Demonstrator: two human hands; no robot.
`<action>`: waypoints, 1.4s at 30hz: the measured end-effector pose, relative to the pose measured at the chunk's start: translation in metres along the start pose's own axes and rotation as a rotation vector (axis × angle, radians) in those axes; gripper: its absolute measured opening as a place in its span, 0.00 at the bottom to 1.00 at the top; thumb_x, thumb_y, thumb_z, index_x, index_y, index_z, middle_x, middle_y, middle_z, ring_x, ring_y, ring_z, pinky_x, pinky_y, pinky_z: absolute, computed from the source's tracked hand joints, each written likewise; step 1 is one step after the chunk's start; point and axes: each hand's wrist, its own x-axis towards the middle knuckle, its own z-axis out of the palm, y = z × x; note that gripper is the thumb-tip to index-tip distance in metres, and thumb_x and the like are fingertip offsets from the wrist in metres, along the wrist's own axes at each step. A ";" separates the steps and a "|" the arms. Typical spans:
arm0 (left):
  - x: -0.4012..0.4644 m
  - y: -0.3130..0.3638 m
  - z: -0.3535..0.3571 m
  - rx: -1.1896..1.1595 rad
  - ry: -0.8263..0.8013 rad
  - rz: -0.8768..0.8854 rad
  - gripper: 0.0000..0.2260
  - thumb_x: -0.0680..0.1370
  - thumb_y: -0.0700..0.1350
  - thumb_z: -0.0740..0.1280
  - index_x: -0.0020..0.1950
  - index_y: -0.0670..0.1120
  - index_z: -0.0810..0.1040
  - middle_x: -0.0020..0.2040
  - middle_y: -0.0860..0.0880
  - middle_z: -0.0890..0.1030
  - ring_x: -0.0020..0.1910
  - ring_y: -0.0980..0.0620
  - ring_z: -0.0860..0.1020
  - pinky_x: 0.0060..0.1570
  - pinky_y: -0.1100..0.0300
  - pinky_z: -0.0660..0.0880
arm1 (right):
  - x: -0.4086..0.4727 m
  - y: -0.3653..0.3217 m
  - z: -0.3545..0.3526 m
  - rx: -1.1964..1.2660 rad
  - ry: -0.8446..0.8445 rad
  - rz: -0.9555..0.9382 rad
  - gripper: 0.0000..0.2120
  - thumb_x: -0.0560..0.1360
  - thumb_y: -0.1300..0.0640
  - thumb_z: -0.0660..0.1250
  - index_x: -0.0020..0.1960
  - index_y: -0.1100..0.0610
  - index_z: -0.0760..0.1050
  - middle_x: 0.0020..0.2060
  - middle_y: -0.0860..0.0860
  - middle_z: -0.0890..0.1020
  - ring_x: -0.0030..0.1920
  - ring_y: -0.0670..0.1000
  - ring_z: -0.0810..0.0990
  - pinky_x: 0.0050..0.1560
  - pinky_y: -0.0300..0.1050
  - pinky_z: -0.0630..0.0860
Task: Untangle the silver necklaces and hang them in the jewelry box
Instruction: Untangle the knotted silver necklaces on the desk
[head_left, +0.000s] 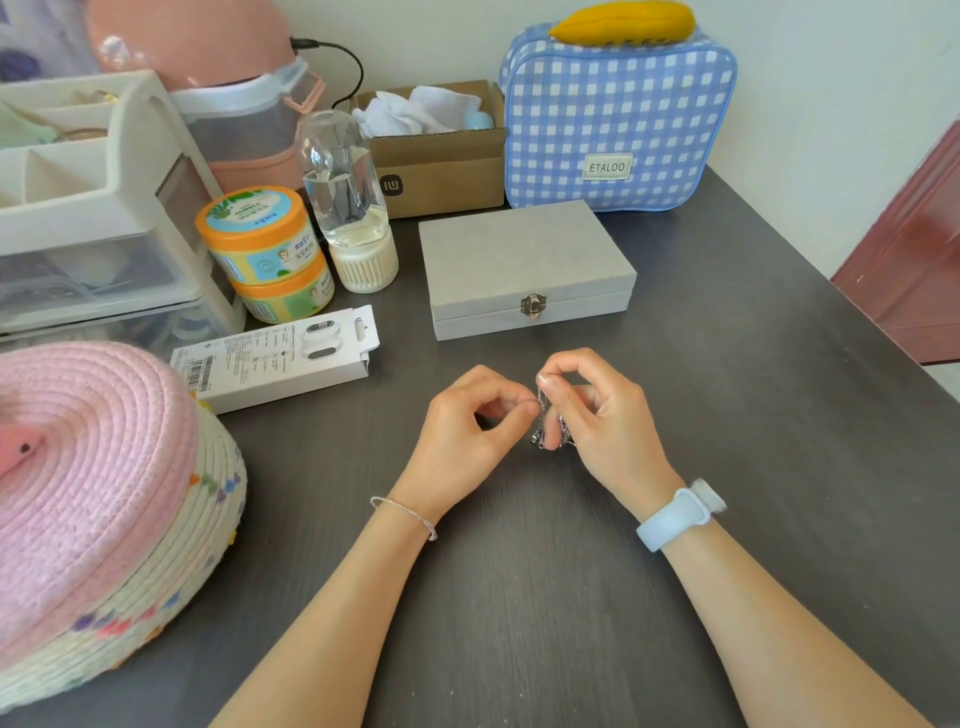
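Just above the counter (519, 597), my left hand (467, 426) and right hand (597, 410) pinch the silver necklaces (545, 428) clear, fingers teasing knots, jewelry box (524, 260) latched behind.

Two hands (467, 415) showing; one grey jewelry box (524, 260); two stacked round tubs (260, 234); one checked bag (618, 124); one cardboard box (441, 171); one water bottle (343, 192); one woven basket (104, 499).

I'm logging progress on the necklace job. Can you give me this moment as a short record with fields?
necklaces: tangled silver necklaces, held above the table
left hand: left hand pinches the chain
right hand: right hand pinches the bunch
jewelry box: grey jewelry box, lid shut, clasp facing the person
hung so far: none visible
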 end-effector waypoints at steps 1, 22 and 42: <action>0.000 0.000 0.000 0.005 0.009 -0.003 0.09 0.74 0.38 0.68 0.38 0.51 0.78 0.39 0.51 0.75 0.37 0.59 0.73 0.42 0.66 0.71 | 0.000 0.000 0.000 0.002 -0.003 0.006 0.11 0.77 0.59 0.63 0.40 0.45 0.70 0.19 0.47 0.75 0.23 0.45 0.73 0.30 0.34 0.69; 0.001 0.008 0.000 -0.136 -0.011 -0.143 0.13 0.74 0.34 0.65 0.34 0.48 0.74 0.35 0.54 0.73 0.33 0.60 0.70 0.38 0.70 0.68 | 0.002 0.001 -0.001 0.142 0.064 0.092 0.11 0.77 0.64 0.61 0.39 0.52 0.70 0.31 0.45 0.76 0.34 0.39 0.73 0.39 0.31 0.70; 0.008 0.006 -0.012 -0.697 0.399 -0.281 0.11 0.81 0.36 0.53 0.40 0.46 0.66 0.26 0.52 0.75 0.31 0.53 0.77 0.39 0.63 0.75 | 0.010 0.005 -0.008 0.404 0.259 0.276 0.10 0.79 0.63 0.58 0.39 0.57 0.70 0.23 0.43 0.71 0.24 0.44 0.67 0.33 0.38 0.65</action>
